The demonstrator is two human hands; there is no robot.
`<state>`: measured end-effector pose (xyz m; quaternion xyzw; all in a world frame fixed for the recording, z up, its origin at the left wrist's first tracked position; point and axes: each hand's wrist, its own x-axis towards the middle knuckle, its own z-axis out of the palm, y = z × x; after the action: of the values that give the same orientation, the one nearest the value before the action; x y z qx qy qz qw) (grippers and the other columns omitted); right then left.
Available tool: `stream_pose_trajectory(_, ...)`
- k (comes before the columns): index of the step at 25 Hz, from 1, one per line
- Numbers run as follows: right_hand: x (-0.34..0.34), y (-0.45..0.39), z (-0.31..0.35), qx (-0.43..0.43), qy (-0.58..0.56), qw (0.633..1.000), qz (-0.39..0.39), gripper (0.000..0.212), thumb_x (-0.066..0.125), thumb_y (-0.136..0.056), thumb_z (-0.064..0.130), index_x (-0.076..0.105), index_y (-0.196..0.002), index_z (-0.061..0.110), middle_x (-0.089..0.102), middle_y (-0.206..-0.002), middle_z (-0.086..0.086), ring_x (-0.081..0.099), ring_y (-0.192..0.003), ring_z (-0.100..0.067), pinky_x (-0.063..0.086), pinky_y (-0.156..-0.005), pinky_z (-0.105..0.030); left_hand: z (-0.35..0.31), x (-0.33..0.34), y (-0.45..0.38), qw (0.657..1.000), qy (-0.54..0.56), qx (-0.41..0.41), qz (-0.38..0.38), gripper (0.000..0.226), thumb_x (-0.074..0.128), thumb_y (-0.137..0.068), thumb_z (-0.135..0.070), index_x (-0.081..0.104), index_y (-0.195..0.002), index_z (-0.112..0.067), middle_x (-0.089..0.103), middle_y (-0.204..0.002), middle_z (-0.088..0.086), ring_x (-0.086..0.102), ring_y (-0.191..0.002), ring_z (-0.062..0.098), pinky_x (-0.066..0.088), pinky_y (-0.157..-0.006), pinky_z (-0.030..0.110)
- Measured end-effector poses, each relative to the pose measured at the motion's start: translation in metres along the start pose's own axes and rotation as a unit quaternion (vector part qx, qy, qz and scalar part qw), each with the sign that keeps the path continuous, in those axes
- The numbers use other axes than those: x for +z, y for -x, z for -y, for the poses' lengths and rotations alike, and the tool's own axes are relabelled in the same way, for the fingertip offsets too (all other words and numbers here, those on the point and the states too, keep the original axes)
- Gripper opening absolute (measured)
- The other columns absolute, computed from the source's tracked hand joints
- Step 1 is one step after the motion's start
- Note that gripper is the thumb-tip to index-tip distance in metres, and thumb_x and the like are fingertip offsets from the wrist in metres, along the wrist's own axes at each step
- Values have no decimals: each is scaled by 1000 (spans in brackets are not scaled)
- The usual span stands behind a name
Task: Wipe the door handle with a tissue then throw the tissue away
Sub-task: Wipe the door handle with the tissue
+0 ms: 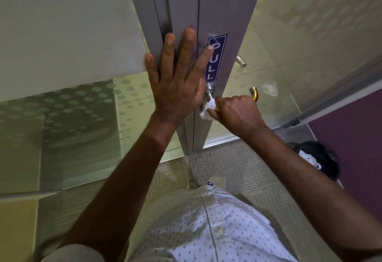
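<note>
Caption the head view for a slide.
Right hand wipes the door handle with a tissue; left hand braces the door.

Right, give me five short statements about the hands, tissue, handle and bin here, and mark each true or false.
1. The right hand presses a white tissue against the metal door handle. True.
2. The left hand grips the handle. False: it lies flat, fingers spread, on the door frame.
3. The sign on the door reads PUSH. False: it reads PULL.
4. A black bin stands on the floor at the right. True.
5. The bin is empty. False: white paper lies inside.
</note>
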<state>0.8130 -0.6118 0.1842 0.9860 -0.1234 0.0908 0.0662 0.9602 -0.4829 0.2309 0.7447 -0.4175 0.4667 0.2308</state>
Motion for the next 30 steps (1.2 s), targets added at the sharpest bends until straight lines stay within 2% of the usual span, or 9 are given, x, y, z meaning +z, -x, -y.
stream_pose_trajectory(4, 2, 6, 2, 5, -19, 999, -47, 44, 38, -102, 52, 60, -88, 16, 59, -64, -2, 49, -54, -21, 35, -57, -31, 0, 0, 0, 1000, -1, -1, 6, 47, 55, -105, -36, 51, -152, -34, -18, -174, -3, -18, -162, 22, -16, -130, 52)
stream_pose_trajectory(7, 20, 25, -3, -7, -36, 994, -101, 28, 54, -97, 36, 55, -115, 14, 63, -96, -8, 56, -84, -29, 42, -78, -42, 2, 0, 0, 1000, -10, 1, 18, 46, 51, -107, -38, 49, -153, -34, -19, -174, -3, -19, -162, 23, -17, -129, 52)
stream_pose_trajectory(10, 35, 35, -12, -30, -23, 988, -153, 29, 55, -96, 9, 55, -125, 10, 59, -102, -12, 52, -92, -32, 41, -97, -47, 1, 0, 1, 1000, -17, -4, 24, 46, 51, -107, -36, 49, -153, -34, -20, -174, -3, -19, -162, 23, -17, -129, 52)
stream_pose_trajectory(15, 25, 24, -21, -74, 17, 985, -158, 5, 56, -101, 14, 55, -106, 12, 57, -87, -10, 54, -77, -31, 44, -77, -44, 0, -2, 1, 998, -51, -18, 31, 55, 58, -103, -37, 41, -155, -32, -23, -173, -4, -22, -161, 23, -17, -129, 53)
stream_pose_trajectory(18, 8, 11, -27, -100, -6, 993, -63, 29, 63, -97, 42, 61, -94, 13, 67, -73, -8, 60, -58, -28, 42, -60, -35, -4, -3, 0, 997, -69, -35, 30, 62, 58, -103, -39, 33, -160, -30, -24, -173, -6, -23, -161, 20, -18, -129, 51)
stream_pose_trajectory(22, -6, 1, -22, -91, -24, 996, -8, 49, 48, -99, 60, 67, -87, 17, 63, -59, -2, 49, -45, -19, 37, -53, -27, -8, -1, 5, 995, -84, -49, 25, 94, 60, -103, -44, -7, -168, -31, -27, -172, -9, -25, -160, 17, -20, -129, 49)
stream_pose_trajectory(24, -5, 8, -25, -94, -43, 995, -19, 43, 45, -101, 53, 64, -95, 15, 64, -70, -4, 56, -55, -23, 43, -58, -33, -11, 0, 11, 994, -88, -55, 37, 91, 56, -105, -44, -9, -167, -31, -27, -172, -9, -26, -160, 18, -20, -129, 49)
stream_pose_trajectory(27, 1, 27, -32, -98, -48, 991, -74, 13, 53, -101, 21, 59, -108, 12, 60, -90, -9, 58, -78, -30, 44, -73, -43, -12, 3, 19, 992, -103, -54, 51, 79, 44, -110, -41, -7, -168, -29, -25, -173, -7, -25, -160, 21, -18, -129, 50)
stream_pose_trajectory(30, 1, 33, -33, -97, -23, 992, -76, 19, 51, -94, 2, 58, -109, 11, 58, -91, -10, 56, -80, -31, 45, -78, -44, -12, 5, 20, 991, -112, -49, 54, 74, 40, -111, -39, -6, -168, -28, -23, -174, -6, -24, -161, 23, -18, -129, 52)
